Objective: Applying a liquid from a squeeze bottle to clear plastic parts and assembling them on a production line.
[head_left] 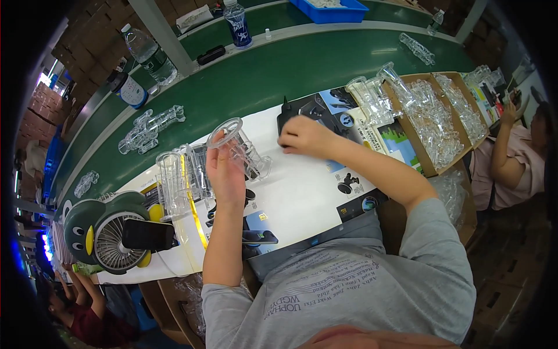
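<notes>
My left hand point(228, 177) is raised over the white work surface. Its fingers are wrapped round a clear plastic part point(251, 152), which is tilted, with a round ring point(225, 131) at its upper end. Just to the right, my right hand point(308, 138) hovers by a black tray-like thing point(317, 111). Its fingers are curled together, and whatever they pinch is too small or hidden to make out. Several similar clear parts point(172, 183) stand upright left of my left hand. More clear parts point(372, 100) stand beyond my right forearm.
A cardboard box point(437, 170) heaped with clear pieces stands at the right. On the left is a green penguin-shaped fan point(81, 232) with a black phone point(148, 234) before it. Bottles point(152, 58) and a blue tray point(331, 13) line the far side. Other people sit at both sides.
</notes>
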Motion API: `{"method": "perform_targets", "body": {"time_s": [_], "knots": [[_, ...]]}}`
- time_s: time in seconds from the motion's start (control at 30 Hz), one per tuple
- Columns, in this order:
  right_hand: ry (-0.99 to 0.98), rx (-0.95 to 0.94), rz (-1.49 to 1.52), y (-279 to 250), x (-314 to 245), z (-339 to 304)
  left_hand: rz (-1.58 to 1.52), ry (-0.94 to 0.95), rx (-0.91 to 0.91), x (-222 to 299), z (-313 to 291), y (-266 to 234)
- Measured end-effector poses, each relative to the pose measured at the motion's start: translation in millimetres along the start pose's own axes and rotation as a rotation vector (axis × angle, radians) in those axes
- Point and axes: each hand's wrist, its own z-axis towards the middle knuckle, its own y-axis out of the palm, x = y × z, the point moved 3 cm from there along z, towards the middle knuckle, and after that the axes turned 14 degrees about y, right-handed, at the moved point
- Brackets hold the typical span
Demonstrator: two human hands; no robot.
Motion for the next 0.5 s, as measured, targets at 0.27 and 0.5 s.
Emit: {"method": "perform_targets", "body": {"time_s": [0.27, 0.5], "knots": [[0.386, 0.118, 0.23, -26, -23, -31, 0.048, -0.063, -0.113, -5, -2, 0], [0.591, 0.061, 0.61, -18, -73, -29, -0.059, -0.218, -0.36, -15, -23, 24]]}}
